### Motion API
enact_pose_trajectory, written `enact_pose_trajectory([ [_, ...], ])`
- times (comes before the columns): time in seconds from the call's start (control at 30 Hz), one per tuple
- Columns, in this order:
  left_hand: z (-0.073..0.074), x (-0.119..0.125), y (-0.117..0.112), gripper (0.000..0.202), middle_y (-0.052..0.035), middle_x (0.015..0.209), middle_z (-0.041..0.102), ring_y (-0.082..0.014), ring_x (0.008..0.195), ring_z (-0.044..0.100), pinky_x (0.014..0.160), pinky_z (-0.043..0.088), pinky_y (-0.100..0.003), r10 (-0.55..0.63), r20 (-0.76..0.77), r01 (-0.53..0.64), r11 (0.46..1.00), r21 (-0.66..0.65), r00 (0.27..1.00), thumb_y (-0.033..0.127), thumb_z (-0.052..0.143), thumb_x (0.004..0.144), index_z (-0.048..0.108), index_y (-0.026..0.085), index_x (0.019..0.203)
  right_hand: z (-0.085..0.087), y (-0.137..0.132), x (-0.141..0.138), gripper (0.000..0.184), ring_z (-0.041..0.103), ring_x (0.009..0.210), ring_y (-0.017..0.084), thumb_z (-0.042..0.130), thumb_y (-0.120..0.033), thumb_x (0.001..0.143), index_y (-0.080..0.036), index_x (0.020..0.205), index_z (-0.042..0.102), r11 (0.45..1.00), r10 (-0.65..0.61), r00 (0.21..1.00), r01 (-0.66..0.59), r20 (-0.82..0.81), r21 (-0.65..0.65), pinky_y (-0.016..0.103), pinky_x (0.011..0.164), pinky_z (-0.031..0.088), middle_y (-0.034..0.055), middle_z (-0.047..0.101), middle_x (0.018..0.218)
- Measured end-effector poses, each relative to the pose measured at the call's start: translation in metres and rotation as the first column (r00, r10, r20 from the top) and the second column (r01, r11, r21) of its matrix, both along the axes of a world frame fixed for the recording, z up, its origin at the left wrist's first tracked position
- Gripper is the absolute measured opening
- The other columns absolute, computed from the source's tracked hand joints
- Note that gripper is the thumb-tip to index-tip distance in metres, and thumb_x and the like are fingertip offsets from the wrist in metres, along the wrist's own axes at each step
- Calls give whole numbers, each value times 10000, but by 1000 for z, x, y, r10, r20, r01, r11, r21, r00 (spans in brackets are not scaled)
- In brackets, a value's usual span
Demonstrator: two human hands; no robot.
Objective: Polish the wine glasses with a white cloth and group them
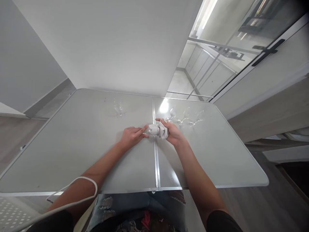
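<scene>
My left hand [131, 135] grips the stem end of a clear wine glass [150, 130] held sideways over the middle seam of the grey folding table [84, 151]. My right hand [172, 132] is closed on a light grey cloth [161, 130] wrapped around the glass's bowl. Both hands meet at the table's centre, just above its surface.
One clear glass [119, 111] stands alone on the left half of the table, toward the back. Three more glasses [185, 117] stand in a row on the right half, just beyond my right hand. A white wall rises behind the table, with a glass partition at the right.
</scene>
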State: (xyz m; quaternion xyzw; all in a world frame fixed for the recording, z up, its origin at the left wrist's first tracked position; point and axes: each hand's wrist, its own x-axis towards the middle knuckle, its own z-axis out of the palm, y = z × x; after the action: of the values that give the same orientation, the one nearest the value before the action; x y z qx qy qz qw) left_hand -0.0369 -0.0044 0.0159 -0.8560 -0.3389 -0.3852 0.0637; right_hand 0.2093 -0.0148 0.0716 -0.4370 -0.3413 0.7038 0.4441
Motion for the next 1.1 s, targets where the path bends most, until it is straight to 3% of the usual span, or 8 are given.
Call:
enact_pose_trajectory([
  [0.2,4,5,-5,446,-13,671,711,-100,540,521,582,400,-239,33,219,48,934,-354,975,550,725,863,779,241,1180,9,-9,-8,491,511,692,142,641,-614,926,-304,1306,617,978,52,983,-86,176,189,239,597,413,-22,542,775],
  [0.33,13,7,-8,537,13,655,660,-81,519,425,533,391,-230,109,454,284,646,-708,884,548,812,762,785,210,1178,19,-16,-6,475,511,697,160,547,-583,990,-324,1388,543,879,136,896,-306,422,365,268,625,420,-11,561,810],
  [0.43,21,6,-6,575,11,621,632,-70,494,373,487,351,-228,176,517,413,414,-811,838,513,849,724,782,173,1183,19,-13,4,505,533,743,175,612,-497,974,-310,1429,496,746,169,816,-472,553,469,301,691,457,5,594,896],
  [0.57,25,3,-2,610,-15,608,640,-58,462,344,450,296,-225,225,548,504,226,-834,806,486,875,694,777,131,1180,11,-7,12,448,571,841,193,675,-366,944,-292,1362,531,584,134,729,-605,671,541,333,762,481,41,632,1066],
  [0.67,25,1,1,624,-18,604,624,-52,458,330,445,238,-224,268,567,560,107,-821,779,498,869,701,768,127,1193,3,-5,11,360,572,790,176,675,-311,943,-281,1281,556,553,68,729,-596,681,582,321,734,479,33,639,1031],
  [0.8,25,1,1,628,-12,621,610,-51,474,335,462,233,-230,305,574,569,113,-814,760,500,871,702,764,139,1205,-5,-3,6,324,567,739,166,712,-291,912,-269,1202,570,588,-69,757,-495,649,640,317,715,477,6,635,938],
  [0.97,24,0,1,620,-14,635,627,-52,469,343,475,277,-239,316,614,574,222,-789,723,504,851,732,755,137,1223,-7,0,3,310,560,718,164,781,-366,852,-267,1071,585,662,-297,838,-166,459,731,314,678,488,-5,598,898],
  [1.1,20,1,2,632,-23,659,646,-99,520,493,500,369,-239,327,611,515,337,-788,721,524,796,786,718,135,1278,-7,1,2,286,598,760,175,588,-463,985,-309,1208,500,689,-390,897,133,209,712,321,689,524,2,577,924],
])
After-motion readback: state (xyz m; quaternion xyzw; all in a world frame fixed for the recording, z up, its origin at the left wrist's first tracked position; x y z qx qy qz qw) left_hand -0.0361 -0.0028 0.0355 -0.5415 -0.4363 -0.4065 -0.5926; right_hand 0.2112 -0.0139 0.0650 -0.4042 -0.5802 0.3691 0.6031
